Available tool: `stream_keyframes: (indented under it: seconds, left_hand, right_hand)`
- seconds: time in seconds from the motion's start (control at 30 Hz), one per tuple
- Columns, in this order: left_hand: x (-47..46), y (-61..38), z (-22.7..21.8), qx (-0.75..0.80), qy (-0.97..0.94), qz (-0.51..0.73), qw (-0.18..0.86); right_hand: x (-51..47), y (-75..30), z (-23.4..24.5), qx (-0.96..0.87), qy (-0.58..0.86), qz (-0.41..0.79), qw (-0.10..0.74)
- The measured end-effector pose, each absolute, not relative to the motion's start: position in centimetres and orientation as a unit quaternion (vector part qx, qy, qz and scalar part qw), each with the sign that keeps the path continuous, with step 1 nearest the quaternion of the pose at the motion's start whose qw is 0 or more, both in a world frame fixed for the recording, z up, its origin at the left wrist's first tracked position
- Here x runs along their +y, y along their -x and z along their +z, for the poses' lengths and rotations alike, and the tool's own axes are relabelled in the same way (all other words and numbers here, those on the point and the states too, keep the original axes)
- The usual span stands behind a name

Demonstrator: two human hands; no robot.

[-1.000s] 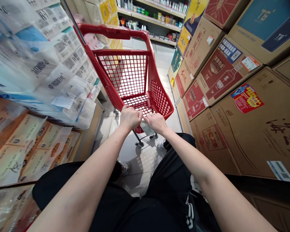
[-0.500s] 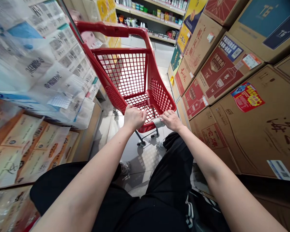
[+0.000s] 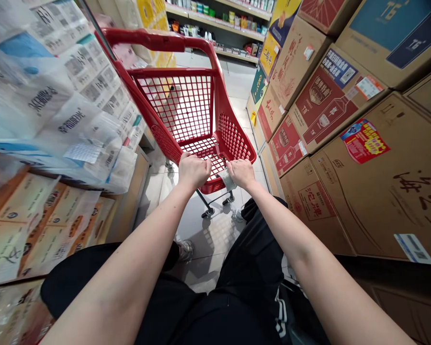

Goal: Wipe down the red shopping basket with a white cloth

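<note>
A red plastic shopping cart (image 3: 181, 72) with a grid basket stands in front of me, its tall hooped frame at the far end. On the left of its near rim sits my left hand (image 3: 193, 170), fingers curled round it. My right hand (image 3: 241, 173) is closed over the right part of the same rim, its fingertips partly hidden. Between the two hands a pale, crumpled wrap (image 3: 226, 180) hangs at the rim. The cart's basket shows a bare grid floor.
Stacked cardboard cartons (image 3: 373, 187) line the right side closely. Along the left are plastic-wrapped tissue packs (image 3: 68, 110) and orange-white packs (image 3: 57, 211). Shelves of small goods (image 3: 219, 24) cross the far end. Pale floor tiles (image 3: 201, 258) run between my feet.
My right hand has slid left along the rim, closer to my left hand and the wrap. The cart and both hands appear slightly further left in view.
</note>
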State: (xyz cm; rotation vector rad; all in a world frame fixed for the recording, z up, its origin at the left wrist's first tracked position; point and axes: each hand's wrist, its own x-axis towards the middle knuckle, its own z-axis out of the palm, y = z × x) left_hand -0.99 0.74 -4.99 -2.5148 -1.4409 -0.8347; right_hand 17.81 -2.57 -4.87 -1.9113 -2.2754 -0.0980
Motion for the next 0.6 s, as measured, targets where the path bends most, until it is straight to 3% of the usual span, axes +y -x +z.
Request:
stream_keyframes:
  seconds: [0.6]
  left_hand:
    - [2.1,3.9,-5.6,-0.475,0.835,-0.254,0.114]
  right_hand:
    - [-4.1,-12.7,-5.3,-0.794,0.597,-0.048,0.106]
